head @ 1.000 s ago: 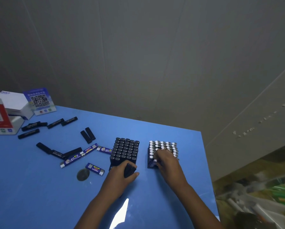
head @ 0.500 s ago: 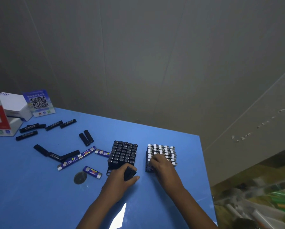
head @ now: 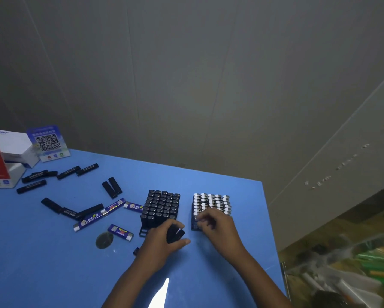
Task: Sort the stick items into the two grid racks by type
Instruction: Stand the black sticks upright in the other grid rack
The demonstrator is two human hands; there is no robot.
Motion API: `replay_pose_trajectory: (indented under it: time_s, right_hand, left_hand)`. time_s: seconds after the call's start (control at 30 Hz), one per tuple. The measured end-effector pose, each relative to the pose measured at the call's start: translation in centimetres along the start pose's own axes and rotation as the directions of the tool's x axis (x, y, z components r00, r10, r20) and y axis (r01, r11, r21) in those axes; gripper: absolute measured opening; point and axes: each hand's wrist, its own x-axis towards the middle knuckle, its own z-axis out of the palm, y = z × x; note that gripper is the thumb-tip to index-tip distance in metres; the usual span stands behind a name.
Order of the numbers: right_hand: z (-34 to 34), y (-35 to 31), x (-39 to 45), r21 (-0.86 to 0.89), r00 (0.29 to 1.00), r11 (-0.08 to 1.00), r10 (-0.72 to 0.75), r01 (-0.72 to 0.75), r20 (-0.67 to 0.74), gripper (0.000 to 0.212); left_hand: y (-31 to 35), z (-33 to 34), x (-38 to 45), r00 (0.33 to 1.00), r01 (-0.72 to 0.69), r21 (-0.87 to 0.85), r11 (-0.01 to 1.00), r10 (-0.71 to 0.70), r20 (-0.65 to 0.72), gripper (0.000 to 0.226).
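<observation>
Black sticks [head: 175, 234], gripped in left hand [head: 162, 243], long axis aimed at black rack [head: 162, 206] just beyond the fingers (right hand [head: 217, 225] pinches a white-capped stick at white rack [head: 212, 203]).

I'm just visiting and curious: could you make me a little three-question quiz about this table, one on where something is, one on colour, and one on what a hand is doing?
1. Where does the rack of white-capped sticks stand relative to the rack of black sticks?
A. To its right
B. To its left
C. Stacked on top of it

2. What colour is the table?
A. Red
B. Blue
C. Green

3. What is the left hand doing?
A. Lying flat and empty
B. Holding black sticks
C. Lifting the white box

Answers:
1 A, since the white-capped rack sits nearer the table's right edge, apart from the black one.
2 B, since the whole top is plain blue.
3 B, since dark sticks show between its fingers and thumb, just in front of the black rack.
</observation>
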Motion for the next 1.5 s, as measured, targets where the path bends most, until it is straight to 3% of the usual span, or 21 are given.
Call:
replay_pose_trajectory:
  time_s: [0.07, 0.13, 0.5, 0.77, 0.93, 1.2, 1.5]
  right_hand:
    - [-0.5, -1.6, -0.8, 0.221, 0.991, 0.969, 0.089, -0.109, 0.097, 0.006]
    - [-0.8, -2.7, -1.6, 0.301, 0.976, 0.940, 0.106, -0.161, 0.192, 0.007]
    - [-3.3, -3.6, -5.7, 0.246, 0.945, 0.964, 0.018, -0.103, 0.328, 0.013]
    - [-5.4, -2.3, -7.4, 0.446, 0.967, 0.867, 0.139, -0.223, 0.214, 0.020]
    - [-4.4, -3.1, -8.6, 0.537, 0.957, 0.797, 0.180, -0.277, 0.227, 0.021]
    - [-1.6, -6.0, -8.7, 0.474, 0.953, 0.855, 0.072, -0.211, 0.294, 0.065]
    - [4.7, -10.3, -7.2, 0.337, 0.960, 0.935, 0.015, -0.114, 0.281, 0.076]
  left_hand:
    - [0.0, 0.2, -0.1, 1.000, -0.009, 0.005, 1.000, 0.009, 0.004, 0.037]
    - [0.3, 0.4, -0.4, 1.000, -0.027, 0.005, 1.000, 0.027, 0.013, 0.039]
    - [3.1, 2.5, -5.0, 0.996, -0.030, -0.037, 0.999, 0.033, 0.079, 0.044]
    - [0.8, 0.4, -9.2, 0.995, 0.065, -0.047, 0.997, -0.068, -0.073, 0.042]
    - [-0.2, -1.2, -11.3, 0.987, 0.059, -0.049, 0.997, -0.065, -0.144, 0.036]
    - [-1.1, -4.7, -11.3, 0.993, 0.025, -0.024, 0.999, -0.027, -0.114, 0.031]
    - [-4.1, -12.5, -9.8, 0.999, -0.021, 0.021, 1.000, 0.021, -0.030, 0.030]
